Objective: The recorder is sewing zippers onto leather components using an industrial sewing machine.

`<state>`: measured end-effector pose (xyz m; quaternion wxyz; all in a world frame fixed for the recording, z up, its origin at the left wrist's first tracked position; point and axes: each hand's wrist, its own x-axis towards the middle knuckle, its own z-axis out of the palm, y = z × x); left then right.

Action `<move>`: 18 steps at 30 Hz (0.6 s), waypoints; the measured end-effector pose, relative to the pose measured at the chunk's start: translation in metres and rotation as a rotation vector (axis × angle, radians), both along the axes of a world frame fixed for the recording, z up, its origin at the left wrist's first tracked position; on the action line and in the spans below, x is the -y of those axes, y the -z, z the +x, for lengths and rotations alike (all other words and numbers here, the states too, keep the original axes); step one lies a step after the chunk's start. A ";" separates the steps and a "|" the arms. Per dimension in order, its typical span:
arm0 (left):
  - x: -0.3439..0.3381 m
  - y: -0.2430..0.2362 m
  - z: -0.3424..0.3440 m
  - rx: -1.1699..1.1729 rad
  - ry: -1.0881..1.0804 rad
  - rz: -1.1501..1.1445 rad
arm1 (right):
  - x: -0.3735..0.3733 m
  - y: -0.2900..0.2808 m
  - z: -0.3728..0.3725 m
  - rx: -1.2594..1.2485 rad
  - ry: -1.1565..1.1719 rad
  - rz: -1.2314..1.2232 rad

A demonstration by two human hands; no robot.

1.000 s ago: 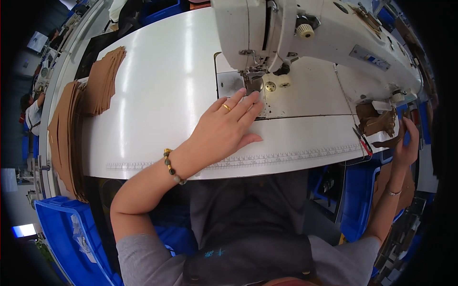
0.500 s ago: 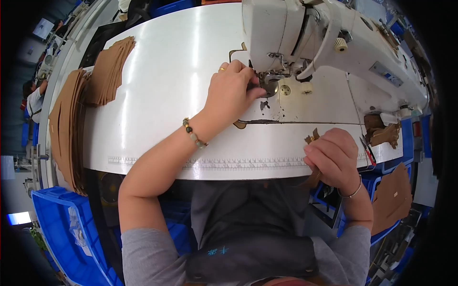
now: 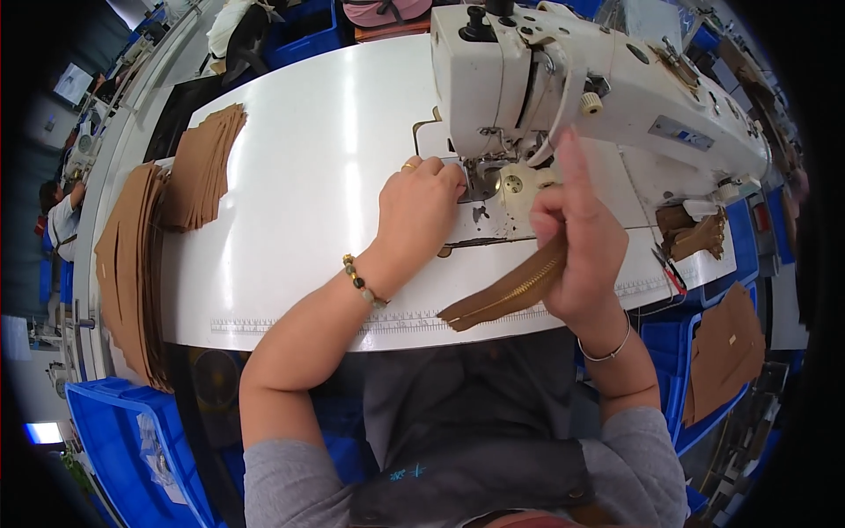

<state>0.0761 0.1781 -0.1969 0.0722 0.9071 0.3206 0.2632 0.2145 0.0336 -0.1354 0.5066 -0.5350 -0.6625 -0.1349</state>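
A brown zipper (image 3: 510,290) with gold teeth is held in my right hand (image 3: 585,246), its free end hanging to the left over the table's printed ruler. The index finger of that hand points up in front of the sewing machine (image 3: 493,79), while the other fingers close on the zipper tape. Beside the machine's presser foot and needle area (image 3: 480,176) rests my left hand (image 3: 415,207), its fingers bent together. Its fingertips are partly hidden, so anything pinched there cannot be made out.
Stacks of brown fabric pieces (image 3: 132,273) lie at the table's left edge. Brown scraps (image 3: 691,233) and red-handled snips (image 3: 671,273) lie on the right. Blue bins (image 3: 114,431) stand below at both sides, the right one holding brown pieces (image 3: 726,352).
My right hand has risen from the table's front edge toward the machine, bringing the zipper into view and raising its index finger. My left hand stays by the presser foot. The whole view has shifted slightly.
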 end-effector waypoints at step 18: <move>0.001 0.001 -0.001 -0.016 0.010 0.069 | 0.020 0.035 -0.014 0.612 0.123 -0.263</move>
